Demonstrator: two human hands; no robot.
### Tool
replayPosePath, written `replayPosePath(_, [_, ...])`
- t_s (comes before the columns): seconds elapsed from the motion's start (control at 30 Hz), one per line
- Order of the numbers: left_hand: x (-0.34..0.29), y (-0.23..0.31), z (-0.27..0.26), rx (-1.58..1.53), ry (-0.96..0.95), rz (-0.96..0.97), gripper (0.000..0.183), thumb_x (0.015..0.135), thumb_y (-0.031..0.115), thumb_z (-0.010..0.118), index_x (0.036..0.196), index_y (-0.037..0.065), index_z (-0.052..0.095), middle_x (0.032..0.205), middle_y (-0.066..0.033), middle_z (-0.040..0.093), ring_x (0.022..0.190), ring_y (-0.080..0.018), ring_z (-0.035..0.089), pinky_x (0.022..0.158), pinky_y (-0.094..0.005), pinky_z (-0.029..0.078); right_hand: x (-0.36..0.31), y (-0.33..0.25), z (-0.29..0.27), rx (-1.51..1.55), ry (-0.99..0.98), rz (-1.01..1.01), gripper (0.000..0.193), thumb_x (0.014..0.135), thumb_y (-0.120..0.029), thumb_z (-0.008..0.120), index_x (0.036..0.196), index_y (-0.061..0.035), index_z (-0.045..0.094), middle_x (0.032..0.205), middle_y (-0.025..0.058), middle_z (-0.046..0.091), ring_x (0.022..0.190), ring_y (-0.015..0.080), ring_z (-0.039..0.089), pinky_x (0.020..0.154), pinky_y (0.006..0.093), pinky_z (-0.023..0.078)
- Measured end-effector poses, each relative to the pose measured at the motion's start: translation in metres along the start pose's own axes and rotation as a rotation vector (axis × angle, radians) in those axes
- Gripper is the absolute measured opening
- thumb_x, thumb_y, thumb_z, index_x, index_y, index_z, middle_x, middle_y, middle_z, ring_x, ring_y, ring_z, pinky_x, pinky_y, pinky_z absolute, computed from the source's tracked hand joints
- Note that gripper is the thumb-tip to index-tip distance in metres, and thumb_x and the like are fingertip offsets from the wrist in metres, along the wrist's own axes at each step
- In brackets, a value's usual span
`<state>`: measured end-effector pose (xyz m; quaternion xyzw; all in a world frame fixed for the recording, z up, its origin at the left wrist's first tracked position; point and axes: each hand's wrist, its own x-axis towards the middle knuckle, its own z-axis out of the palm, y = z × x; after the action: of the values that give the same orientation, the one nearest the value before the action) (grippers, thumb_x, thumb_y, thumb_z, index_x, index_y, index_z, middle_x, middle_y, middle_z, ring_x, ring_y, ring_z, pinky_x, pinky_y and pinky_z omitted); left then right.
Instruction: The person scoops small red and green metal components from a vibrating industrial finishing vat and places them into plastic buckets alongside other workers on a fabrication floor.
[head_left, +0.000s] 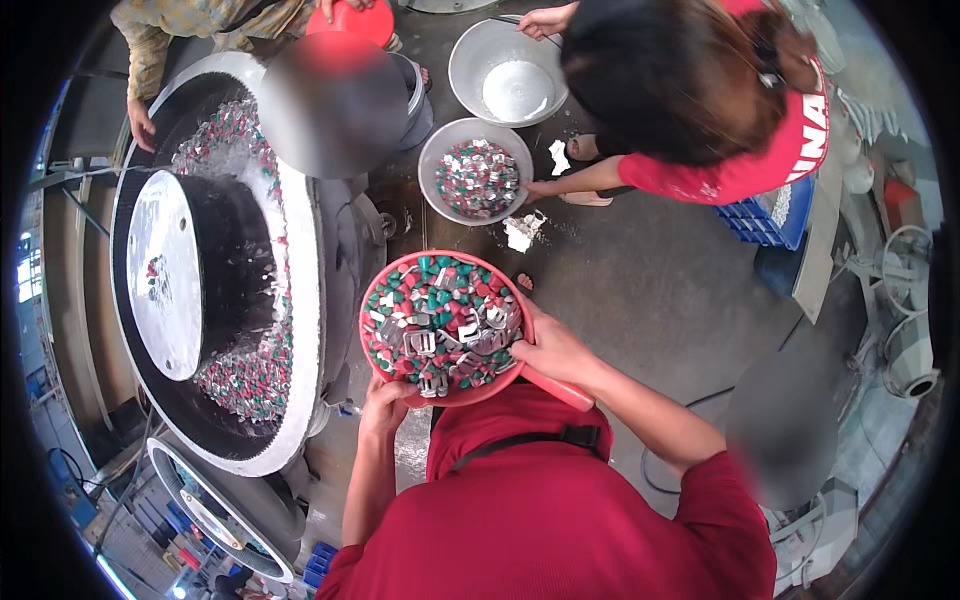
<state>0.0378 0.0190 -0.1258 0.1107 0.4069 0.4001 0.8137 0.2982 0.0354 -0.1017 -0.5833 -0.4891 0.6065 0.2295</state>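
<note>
Red plastic scoop (pixel 558 388): before us, heaped with smooth red-and-green cones (pixel 441 300) and shiny slotted metal buckles (pixel 420 343).
Left hand (pixel 382 408): gripped the near-left rim; underside fingers hidden.
Right hand (pixel 556 346): held the right rim, thumb over.
Balance: level, we judged, prevented spills.
Round grey basin (pixel 429 185): beyond, similarly filled.

Even, moderate light, bluish glare at far left, curved edges, black corners, two blurred patches.

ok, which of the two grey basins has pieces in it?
The near basin, closer to the red scoop: red, green and silvery pieces cover its bottom. The far basin shows none.
</note>
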Motion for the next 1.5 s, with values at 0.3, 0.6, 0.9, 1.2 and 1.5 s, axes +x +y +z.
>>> replayPosePath(0.3, [0.038,0.009,0.005,0.031,-0.086,-0.099,0.074,0.057,-0.004,0.049,0.128,-0.001,0.027,0.121,-0.0139,0.044,0.11,-0.0253,0.046,0.093,-0.0361,0.038,0.003,-0.002,-0.005,0.369,0.033,0.215,0.065,0.066,-0.001,0.048,0.129,-0.0008,0.03,0.121,0.0128,0.045,0.112,0.0191,0.042,0.096,0.0294,0.032])
replayPosePath(0.6, [0.168,-0.028,0.008,0.008,-0.268,-0.237,0.077,0.054,-0.005,0.05,0.128,0.002,0.028,0.121,-0.0123,0.044,0.11,-0.0234,0.046,0.095,-0.0344,0.036,0.033,0.049,-0.045,0.499,0.192,0.643,0.028,0.077,-0.014,0.043,0.095,0.0071,0.05,0.077,0.0162,0.06,0.057,0.0198,0.06,0.052,0.0289,0.049])
replayPosePath(0.9, [0.283,-0.099,-0.029,-0.136,-0.191,-0.326,0.07,0.059,-0.009,0.045,0.126,0.007,0.033,0.118,-0.0113,0.048,0.102,-0.0229,0.052,0.085,-0.0357,0.043,0.104,0.141,-0.07,0.438,0.329,0.614,0.021,0.075,-0.012,0.043,0.075,0.0063,0.052,0.057,0.0142,0.056,0.043,0.0195,0.054,0.043,0.0291,0.045])
replayPosePath(1.2, [0.346,-0.085,-0.048,0.111,0.187,-0.176,0.076,0.073,0.019,0.053,0.137,0.024,0.012,0.144,-0.01,0.002,0.131,-0.0274,0.003,0.099,-0.0555,0.007,0.268,0.216,-0.093,0.099,0.58,0.454,0.061,0.078,-0.013,0.044,0.133,-0.0104,0.019,0.066,0.015,0.057,0.045,0.0213,0.054,0.041,0.0303,0.046])
replayPosePath(1.5, [0.295,-0.127,-0.11,0.209,0.402,-0.185,0.049,0.076,0.009,0.048,0.125,0.011,0.041,0.129,-0.0077,0.039,0.123,-0.0216,0.032,0.097,-0.0328,0.026,0.405,0.284,-0.06,-1.313,0.54,0.012,0.076,0.075,-0.007,0.05,0.135,-0.0392,0.016,0.079,0.012,0.047,0.068,0.0289,0.053,0.065,0.0419,0.045])
